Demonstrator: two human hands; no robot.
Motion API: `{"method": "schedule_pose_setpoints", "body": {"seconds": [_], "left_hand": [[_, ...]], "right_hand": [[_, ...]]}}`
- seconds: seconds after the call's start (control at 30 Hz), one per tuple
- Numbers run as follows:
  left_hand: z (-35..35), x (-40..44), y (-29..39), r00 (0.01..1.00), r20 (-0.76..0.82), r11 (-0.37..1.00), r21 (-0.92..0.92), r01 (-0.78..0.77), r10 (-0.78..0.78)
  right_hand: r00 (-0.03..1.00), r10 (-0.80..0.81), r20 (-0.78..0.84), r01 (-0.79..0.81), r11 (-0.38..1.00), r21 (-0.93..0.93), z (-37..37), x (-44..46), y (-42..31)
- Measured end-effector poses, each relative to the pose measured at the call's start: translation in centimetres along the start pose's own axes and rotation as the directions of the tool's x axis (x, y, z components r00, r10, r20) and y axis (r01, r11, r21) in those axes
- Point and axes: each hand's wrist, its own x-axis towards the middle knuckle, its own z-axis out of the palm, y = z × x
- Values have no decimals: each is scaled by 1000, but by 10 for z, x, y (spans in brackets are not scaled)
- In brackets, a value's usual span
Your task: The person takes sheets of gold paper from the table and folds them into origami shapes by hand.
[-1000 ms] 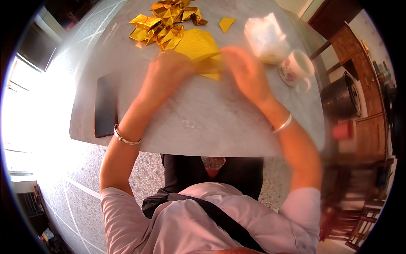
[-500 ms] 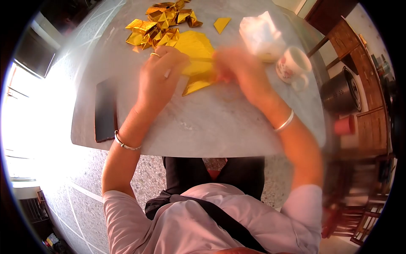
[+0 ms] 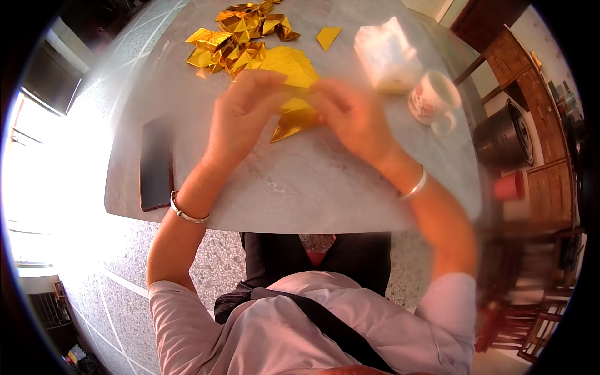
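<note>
- Left hand [image 3: 242, 109] and right hand [image 3: 355, 119]: fingertips close together, blurred; whether they are clamped on the gold sheet cannot be told.
- Gold sheet [image 3: 294, 125]: below and between the fingers, a pointed corner showing towards the body; remainder partly hidden by them.
- Yellow paper [image 3: 290, 61]: just beyond the fingers; near edge indistinct.
- Folded gold pieces [image 3: 237, 34]: beyond and left of the fingers, cut off at top of view.
- Desk [image 3: 300, 187]: open room from fingers to near edge; mug [image 3: 431, 100] and white packet [image 3: 387, 56] narrow the right.
</note>
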Motion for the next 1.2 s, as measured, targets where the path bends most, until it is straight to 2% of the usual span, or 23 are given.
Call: {"method": "schedule_pose_setpoints", "body": {"seconds": [0.23,0.43,0.6,0.73,0.83,0.93,1.07,1.17,1.2], "left_hand": [[4,-3,7,1000,19,1000,-23,17,-17],[6,-4,5,999,37,1000,5,-19,19],[7,-4,7,998,55,999,27,-23,22],[10,-5,9,999,41,1000,1,-23,23],[11,-6,9,1000,0,996,-85,-10,10],[7,-5,8,999,-29,996,-92,-16,13],[7,-5,8,994,-104,999,-46,-21,16],[6,-5,7,989,-112,989,-123,87,-101],[5,-4,6,987,-75,970,-207,127,-145]], "right_hand": [[998,-70,2,69,981,-183,-2,0,-8],[992,-113,-50,99,970,-223,1,-2,-6],[979,-194,-55,166,930,-327,1,-1,-3],[917,-398,-24,333,799,-501,0,0,0],[884,-463,69,414,703,-579,-2,0,-3],[853,-515,87,454,649,-610,3,-2,-3],[876,-468,118,425,632,-648,3,-4,-6],[875,-478,80,417,658,-628,2,-4,-5],[876,-478,65,408,662,-628,1,-3,-4]]}}
